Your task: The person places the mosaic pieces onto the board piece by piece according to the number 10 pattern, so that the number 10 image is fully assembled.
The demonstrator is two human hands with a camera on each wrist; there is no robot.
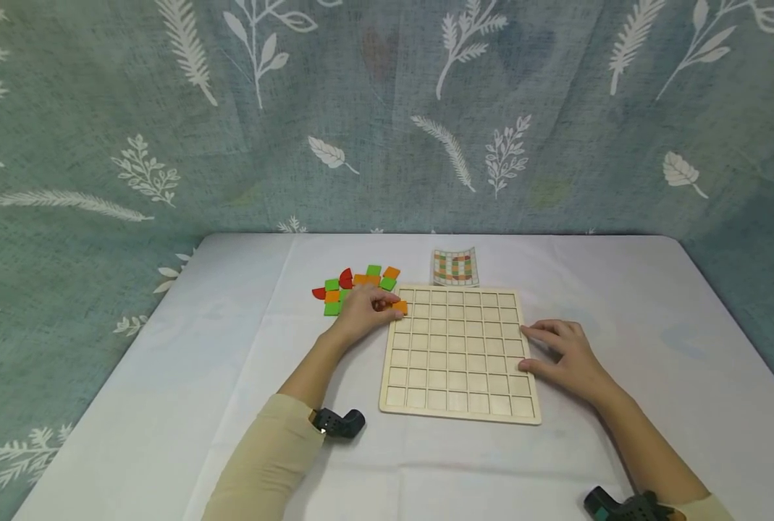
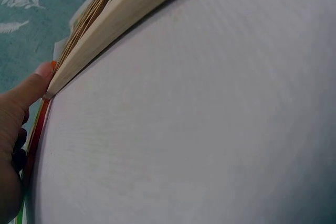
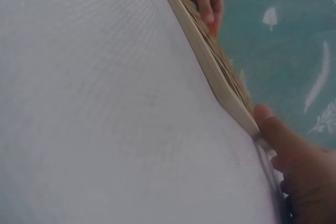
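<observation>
My left hand (image 1: 362, 312) pinches a small orange square tile (image 1: 400, 308) between thumb and fingers, over the upper left corner of a pale wooden grid board (image 1: 463, 361). A bit of the orange tile (image 3: 213, 29) also shows at the fingertips in the right wrist view. Along the board's right edge rest the thumb and a finger of my right hand (image 1: 572, 362), spread apart. The right thumb (image 3: 270, 121) touches the board's rim in the right wrist view. Several green, orange and red pieces lie beside the left hand, partly hidden by it.
A small printed card (image 1: 455, 268) with a coloured grid pattern lies just behind the board. Red half-round pieces (image 1: 345, 278) and a green square (image 1: 331, 309) are among the loose pieces at left. A white cloth (image 1: 243, 376) covers the table; patterned fabric hangs behind.
</observation>
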